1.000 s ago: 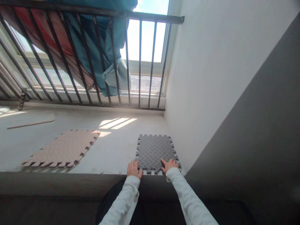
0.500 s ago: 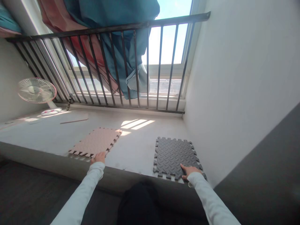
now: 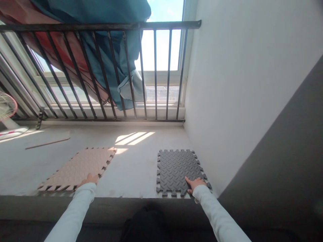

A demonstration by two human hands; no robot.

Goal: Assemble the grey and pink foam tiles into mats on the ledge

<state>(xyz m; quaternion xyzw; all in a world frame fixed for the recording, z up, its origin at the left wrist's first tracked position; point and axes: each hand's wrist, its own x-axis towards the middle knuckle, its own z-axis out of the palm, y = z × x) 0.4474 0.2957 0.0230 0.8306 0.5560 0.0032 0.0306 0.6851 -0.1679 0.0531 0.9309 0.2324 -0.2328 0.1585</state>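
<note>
A pink foam puzzle mat tile [image 3: 75, 166] lies on the white ledge at left, its jagged edges showing. My left hand [image 3: 88, 178] rests on top of its near right corner, fingers stretched out flat. To the right, close to the wall, lies a dark grey foam puzzle mat tile [image 3: 178, 169] with a raised tread pattern. My right hand [image 3: 194, 184] presses on its near right part, thumb and forefinger spread apart, the other fingers partly hidden. Both tiles lie flat, separated by a strip of bare ledge.
A black metal railing [image 3: 108, 27] runs along the window behind the ledge [image 3: 136, 168]. Blue and pink curtains [image 3: 101, 60] hang behind it. A fan [image 3: 7, 107] stands at far left, near a thin brown strip [image 3: 47, 144]. The white wall [image 3: 239, 84] bounds the right side.
The view has turned toward the right and tilted. My left hand has moved from the pink tile's near edge onto its top surface. My right hand stays on the grey tile.
</note>
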